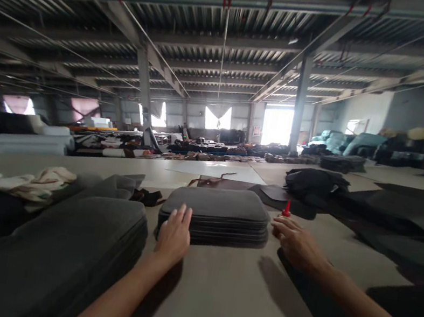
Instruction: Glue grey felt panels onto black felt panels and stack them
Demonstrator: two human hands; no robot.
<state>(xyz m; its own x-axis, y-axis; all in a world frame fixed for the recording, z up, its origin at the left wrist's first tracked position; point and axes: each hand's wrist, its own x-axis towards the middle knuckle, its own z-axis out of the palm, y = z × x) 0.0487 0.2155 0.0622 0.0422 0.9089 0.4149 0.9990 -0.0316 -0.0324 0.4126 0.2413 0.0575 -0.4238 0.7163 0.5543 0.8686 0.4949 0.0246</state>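
The large dark pile (76, 227) lies close beside the left forearm, so a sideways sweep of that arm could drag its upper layers askew. The neat grey stack (224, 204) sits in the middle of the surface (207, 300), between the hands; uneven pressure at its left end could slide the loose sheets out of line. At its right, the red tip (287, 210) could catch the top sheet if the fingers swing inward.

The left hand (174, 236) reaches forward from below, its fingers extended and unclenched against the stack's near left corner, grasping nothing. The right hand (297, 243) comes in from the right, palm down, fingers close together and pointing at the stack's right end, just beside it. It probably holds the red-tipped item, but blur leaves its grip unclear; I cannot tell.
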